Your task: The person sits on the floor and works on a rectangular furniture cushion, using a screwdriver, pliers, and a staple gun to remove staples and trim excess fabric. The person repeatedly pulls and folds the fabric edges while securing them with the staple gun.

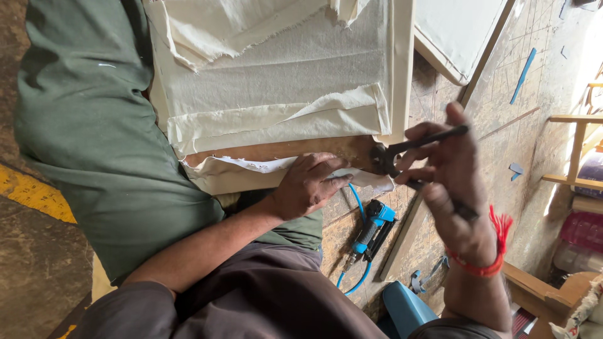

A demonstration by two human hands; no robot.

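A worn wooden worktop, scored with fine ruled lines and stained, was seen filling the right half of the frame, with a rough concrete floor marked by a yellow stripe at the lower left. Stacked wooden frames and bundled goods were seen at the far right edge. A large green-clothed leg was spread across the left side.

Cream canvas, coarse in weave and frayed along its torn edges, was folded over a pale wooden stretcher frame in the upper middle. A second canvas-covered panel was laid at the upper right.

The loose canvas edge was pressed flat against the bare wooden bar by the left hand, fingers spread and bent, just below the centre of the frame. Black metal canvas pliers were gripped in the right hand, right of centre, fingers closed round the handles; the pliers' head lay at the frame's corner, touching the canvas. A red thread band was worn on the right wrist.

A blue pneumatic stapler with a coiled blue hose was lying on the worktop below the hands. A small blue strip was seen at the upper right.
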